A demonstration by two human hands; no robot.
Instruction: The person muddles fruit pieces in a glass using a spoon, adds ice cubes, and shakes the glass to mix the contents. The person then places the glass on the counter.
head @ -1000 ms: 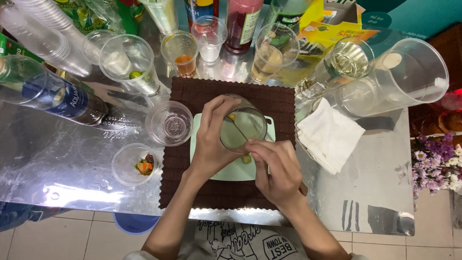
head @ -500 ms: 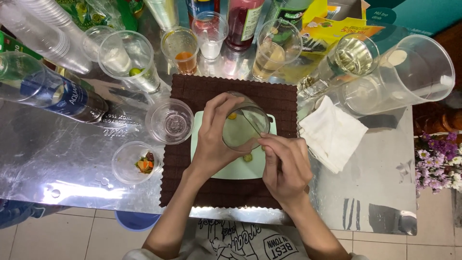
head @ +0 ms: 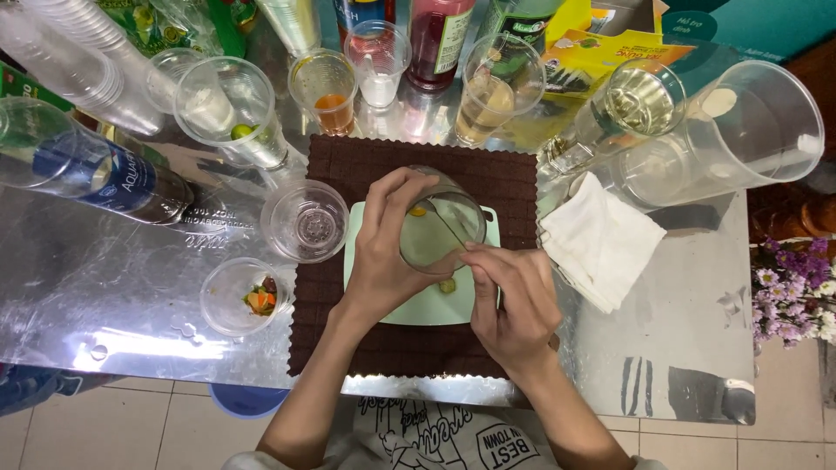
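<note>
My left hand (head: 383, 252) wraps around a clear glass (head: 440, 228) of pale yellowish liquid with a small orange piece inside. The glass stands on a pale green cutting board (head: 418, 305) laid over a dark brown mat (head: 392, 348). My right hand (head: 514, 300) pinches a thin stirring stick (head: 451, 224) that reaches into the glass. A small green fruit piece (head: 448, 285) lies on the board between my hands.
Several clear plastic cups (head: 305, 221) and drink glasses (head: 324, 87) ring the mat, with bottles (head: 96, 174) at left and back. A folded white napkin (head: 601, 239) lies right. A small cup with fruit scraps (head: 244, 296) sits front left. Purple flowers (head: 797, 292) stand far right.
My right hand has shifted slightly up and right while the stick moves inside the glass. The left hand keeps its grip on the glass.
</note>
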